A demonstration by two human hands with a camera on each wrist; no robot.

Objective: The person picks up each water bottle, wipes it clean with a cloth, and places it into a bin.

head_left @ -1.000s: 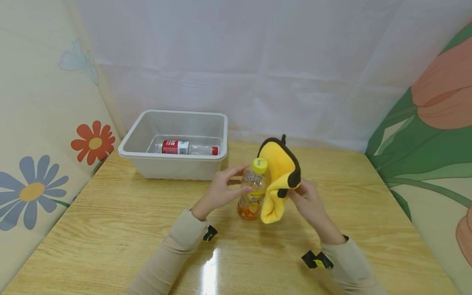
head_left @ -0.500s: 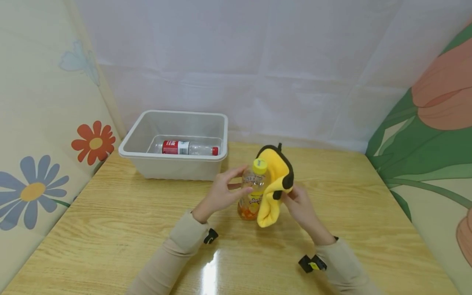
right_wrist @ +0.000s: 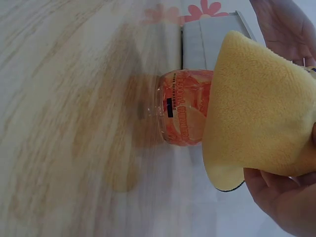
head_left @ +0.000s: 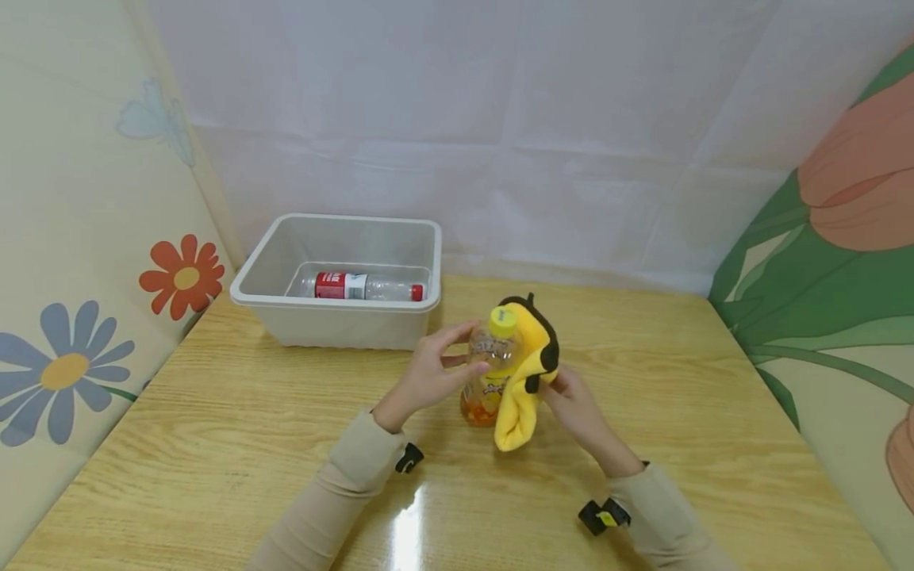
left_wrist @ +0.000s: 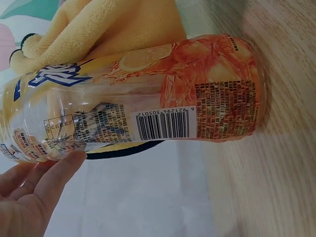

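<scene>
A clear plastic drink bottle (head_left: 493,353) with a yellow cap and an orange printed label stands upright on the table. My left hand (head_left: 433,373) grips its upper part from the left, thumb in front and fingers behind. In the left wrist view the bottle (left_wrist: 163,98) shows its barcode side. My right hand (head_left: 577,400) holds a yellow cloth (head_left: 528,381) with black edging against the bottle's right side. One end of the cloth hangs down in front. The right wrist view shows the cloth (right_wrist: 261,108) covering much of the bottle, with the base (right_wrist: 185,106) visible below it.
A white plastic bin (head_left: 336,327) stands at the back left of the wooden table (head_left: 236,444). Inside it lies an empty bottle (head_left: 357,286) with a red label and red cap. A white sheet (head_left: 500,143) hangs behind the table.
My right hand has moved the cloth left and down along the bottle, toward me. The left hand and the bottle have stayed in place.
</scene>
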